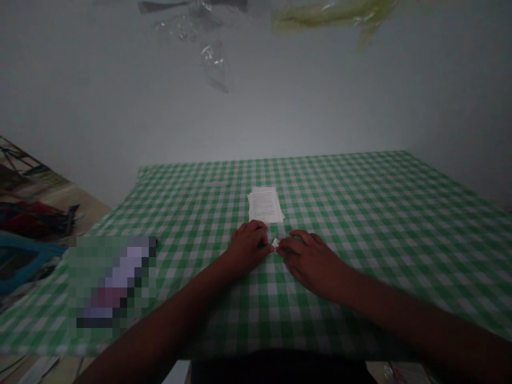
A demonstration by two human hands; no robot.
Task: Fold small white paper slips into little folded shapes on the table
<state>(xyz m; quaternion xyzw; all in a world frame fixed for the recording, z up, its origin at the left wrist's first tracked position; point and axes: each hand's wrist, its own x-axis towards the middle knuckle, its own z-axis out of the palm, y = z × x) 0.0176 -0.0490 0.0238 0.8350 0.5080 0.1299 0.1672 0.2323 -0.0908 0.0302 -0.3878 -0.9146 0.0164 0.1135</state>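
A small white piece of folded paper (275, 244) is pinched low over the table, between the fingertips of both hands. My left hand (252, 245) has its fingers curled, with the thumb at the paper's left edge. From the other side, my right hand (310, 258) grips it between thumb and forefinger, the other fingers bent beside it. Much of the paper is covered by the fingers. Just beyond the hands lies a stack of printed paper sheets (265, 205), slightly fanned.
A green and white checked cloth (380, 213) covers the table. At the left lies a pixelated, dark-edged flat object (120, 282). Behind stands a pale wall (280, 106) with plastic and tape. A blue plastic item (24, 261) and a reddish heap (32, 218) sit off the table's left side.
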